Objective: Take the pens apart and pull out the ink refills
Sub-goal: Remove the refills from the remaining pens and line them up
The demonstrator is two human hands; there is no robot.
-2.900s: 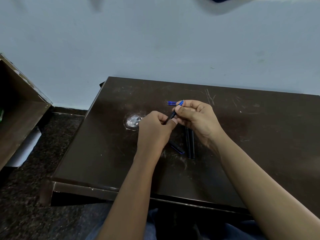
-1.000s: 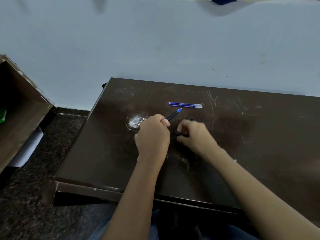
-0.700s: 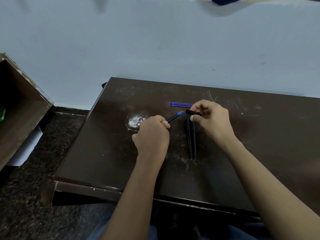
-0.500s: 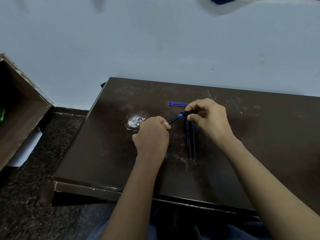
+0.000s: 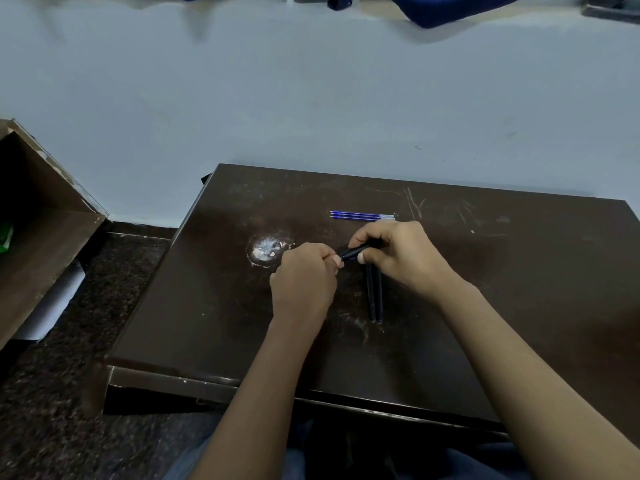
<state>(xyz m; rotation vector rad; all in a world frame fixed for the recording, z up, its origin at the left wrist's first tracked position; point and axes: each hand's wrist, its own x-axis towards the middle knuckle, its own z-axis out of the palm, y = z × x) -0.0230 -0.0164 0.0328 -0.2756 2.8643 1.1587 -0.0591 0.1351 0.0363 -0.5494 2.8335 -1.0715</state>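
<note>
Both my hands meet over the middle of a dark brown table (image 5: 519,306). My left hand (image 5: 304,282) is closed around the body of a black pen (image 5: 353,252), most of which is hidden in the fist. My right hand (image 5: 398,258) pinches the black cap on that pen's far end. Two black pens (image 5: 374,296) lie side by side on the table just under my right hand, pointing toward me. Beyond my hands, a few blue ink refills (image 5: 362,215) lie in a tight row.
A worn pale patch (image 5: 266,250) marks the tabletop left of my hands. A brown wooden shelf (image 5: 38,216) stands on the left over a dark speckled floor (image 5: 69,393). A light blue wall (image 5: 311,98) rises behind the table.
My right hand picked up a black cap from the table, brought it to the blue tip of the pen in my left hand and pushed it on; the blue tip is now covered.
</note>
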